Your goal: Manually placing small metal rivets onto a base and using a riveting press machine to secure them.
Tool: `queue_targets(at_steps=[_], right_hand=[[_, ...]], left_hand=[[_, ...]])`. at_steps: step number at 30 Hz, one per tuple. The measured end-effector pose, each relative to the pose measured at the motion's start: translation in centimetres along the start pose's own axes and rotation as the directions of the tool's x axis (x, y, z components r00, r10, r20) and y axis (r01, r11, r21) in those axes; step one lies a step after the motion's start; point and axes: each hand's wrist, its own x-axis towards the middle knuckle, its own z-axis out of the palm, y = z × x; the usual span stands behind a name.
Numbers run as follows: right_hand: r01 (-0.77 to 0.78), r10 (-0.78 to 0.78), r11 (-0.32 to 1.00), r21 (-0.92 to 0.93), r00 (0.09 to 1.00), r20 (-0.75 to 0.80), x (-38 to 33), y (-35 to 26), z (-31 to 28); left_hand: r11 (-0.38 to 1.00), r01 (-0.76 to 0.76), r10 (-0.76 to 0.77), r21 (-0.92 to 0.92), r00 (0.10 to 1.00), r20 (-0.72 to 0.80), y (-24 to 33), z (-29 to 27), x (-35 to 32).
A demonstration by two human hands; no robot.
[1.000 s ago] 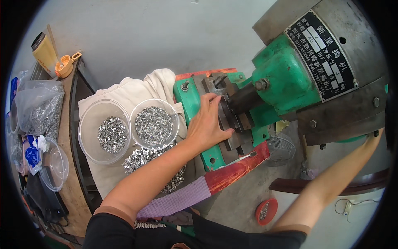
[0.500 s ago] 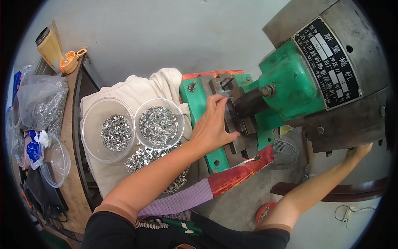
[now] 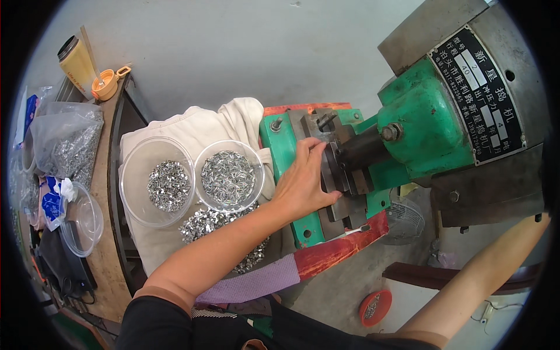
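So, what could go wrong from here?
The left hand is at the dark metal block, close to the black ram; its fingers could be pinched if the ram came down. The loose heap of metal pieces lies outside the tubs, partly hidden by the left forearm; a low sweep might scatter it.

Press (image 3: 423,125) green — ram (image 3: 366,148) black, nameplate (image 3: 478,96) black with white. Cloth (image 3: 169,125) cream, bottle (image 3: 77,63) yellow — bits (image 3: 227,177) silver, basin (image 3: 385,308) red.
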Motion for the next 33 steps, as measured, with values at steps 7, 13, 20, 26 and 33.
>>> queue_targets(at_steps=[7, 13, 20, 26, 33], right_hand=[[-0.005, 0.007, 0.999, -0.035, 1.000, 0.029, 1.3, 0.4, -1.5], [-0.011, 0.013, 0.999, -0.044, 0.998, 0.055, 2.1, 1.3, -1.5], [-0.016, 0.023, 0.996, -0.088, 0.996, 0.083, 2.6, 1.0, -3.0], [0.000, 0.009, 0.994, -0.105, 0.996, 0.092, 3.5, -0.1, -3.8], [0.007, 0.006, 0.991, -0.133, 0.995, 0.098, 3.5, -0.7, -5.4]], left_hand=[[1.000, 0.014, -0.014, -0.008, 1.000, -0.005, 0.1, 0.0, 0.1], [0.999, -0.036, 0.036, 0.018, 0.999, -0.038, -0.2, 0.6, 0.3], [0.995, 0.030, -0.028, 0.093, 0.999, -0.023, 1.2, 0.1, 0.7], [0.994, -0.011, 0.017, 0.109, 0.999, -0.049, 1.3, -0.1, -0.2], [0.998, -0.011, 0.010, 0.055, 0.999, 0.032, 2.0, 0.3, -3.0]])
